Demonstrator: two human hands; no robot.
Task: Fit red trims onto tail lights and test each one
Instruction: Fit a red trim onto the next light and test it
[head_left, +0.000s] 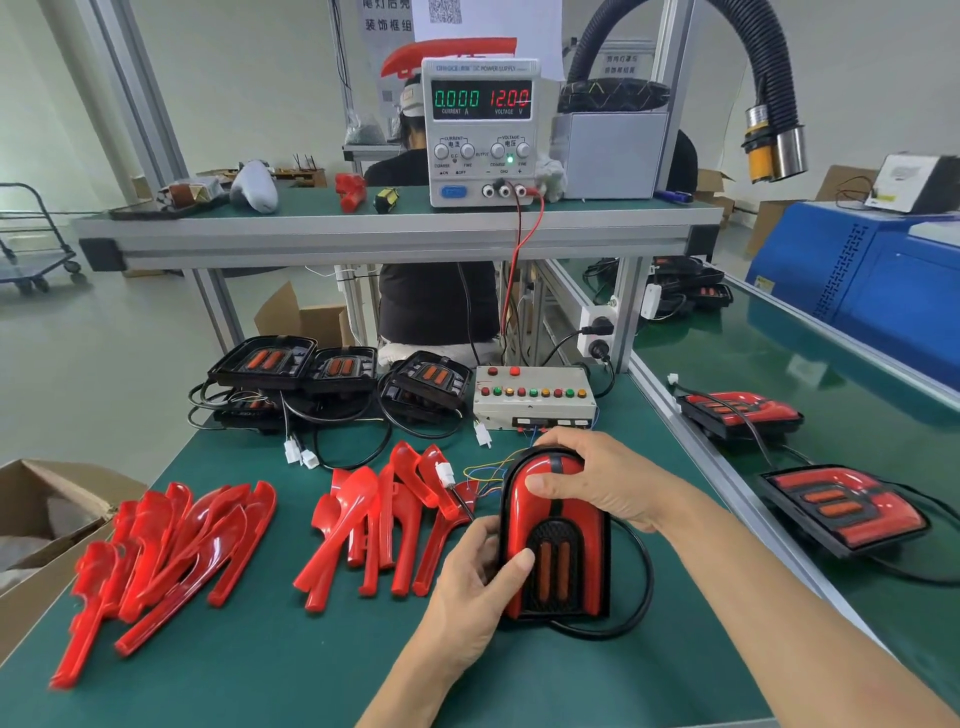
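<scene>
both hands, left (480, 582) and right (597, 483), grip a trimmed light (556, 540); two finished lights (841, 512) lie right, bare lights (343, 369) and loose trims (171, 551) remain, tester (535, 397) unconnected.

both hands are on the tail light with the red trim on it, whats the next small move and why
Probably plug the tail light into the test box. Red trim already covers its face under the right hand and left hand, while the power supply reads zero current, so nothing seems to be drawing power yet. Whether the trim is fully seated, I cannot tell.
</scene>
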